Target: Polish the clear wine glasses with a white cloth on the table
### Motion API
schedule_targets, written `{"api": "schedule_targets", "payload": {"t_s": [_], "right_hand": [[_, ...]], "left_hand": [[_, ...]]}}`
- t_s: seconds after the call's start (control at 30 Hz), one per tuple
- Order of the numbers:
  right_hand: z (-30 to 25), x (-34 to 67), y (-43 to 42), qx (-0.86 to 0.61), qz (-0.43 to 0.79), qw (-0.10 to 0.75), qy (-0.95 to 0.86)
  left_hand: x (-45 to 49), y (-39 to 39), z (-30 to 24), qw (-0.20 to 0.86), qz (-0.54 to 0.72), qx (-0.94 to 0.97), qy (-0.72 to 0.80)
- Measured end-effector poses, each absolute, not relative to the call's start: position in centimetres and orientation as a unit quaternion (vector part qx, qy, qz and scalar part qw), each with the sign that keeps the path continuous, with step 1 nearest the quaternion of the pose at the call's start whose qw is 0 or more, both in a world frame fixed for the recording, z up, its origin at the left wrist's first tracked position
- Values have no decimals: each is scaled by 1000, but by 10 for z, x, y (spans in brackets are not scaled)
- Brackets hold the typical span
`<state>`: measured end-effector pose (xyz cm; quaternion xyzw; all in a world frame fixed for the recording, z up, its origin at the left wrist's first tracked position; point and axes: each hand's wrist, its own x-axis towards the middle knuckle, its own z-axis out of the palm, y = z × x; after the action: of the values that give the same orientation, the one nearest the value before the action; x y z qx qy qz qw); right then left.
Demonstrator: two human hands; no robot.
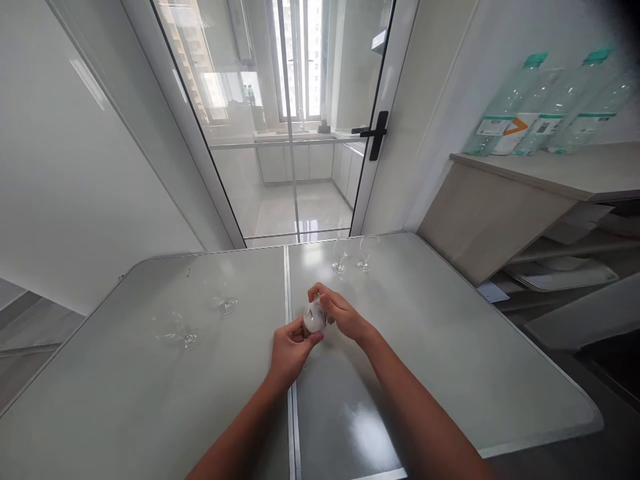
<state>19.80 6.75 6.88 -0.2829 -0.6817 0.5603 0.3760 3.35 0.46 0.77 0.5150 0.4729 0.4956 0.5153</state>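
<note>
My left hand [290, 347] and my right hand [340, 313] meet over the middle seam of a grey folding table [450, 347]. Together they grip a small clear stemmed glass [315, 319] with something white inside its bowl, perhaps a cloth. The left fingers pinch its lower part; the right fingers curl round its top. Two empty stemmed glasses [354, 253] stand upright at the table's far edge, right of the seam. Two more clear glasses [200, 317] stand on the left half.
A glass sliding door [280, 120] with a black handle [376, 133] is beyond the table. At the right, a beige shelf unit [500, 200] carries several plastic water bottles [540, 107] on top and papers on lower shelves.
</note>
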Motion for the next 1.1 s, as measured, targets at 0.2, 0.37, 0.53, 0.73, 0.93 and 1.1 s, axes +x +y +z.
{"api": "schedule_targets", "payload": {"t_s": [0.2, 0.37, 0.53, 0.73, 0.93, 1.1], "right_hand": [[59, 196, 59, -206, 671, 508, -499], [50, 185, 54, -222, 704, 546, -396], [47, 182, 66, -246, 690, 615, -291], [51, 200, 84, -275, 574, 706, -311], [52, 198, 85, -256, 613, 668, -335], [45, 180, 78, -242, 676, 604, -347]], "left_hand": [[36, 2, 8, 843, 377, 307, 229], [26, 1, 5, 885, 314, 284, 197], [32, -1, 10, 831, 376, 338, 231], [40, 0, 6, 715, 508, 382, 290], [34, 11, -7, 596, 597, 420, 334], [26, 11, -12, 580, 602, 442, 324]]}}
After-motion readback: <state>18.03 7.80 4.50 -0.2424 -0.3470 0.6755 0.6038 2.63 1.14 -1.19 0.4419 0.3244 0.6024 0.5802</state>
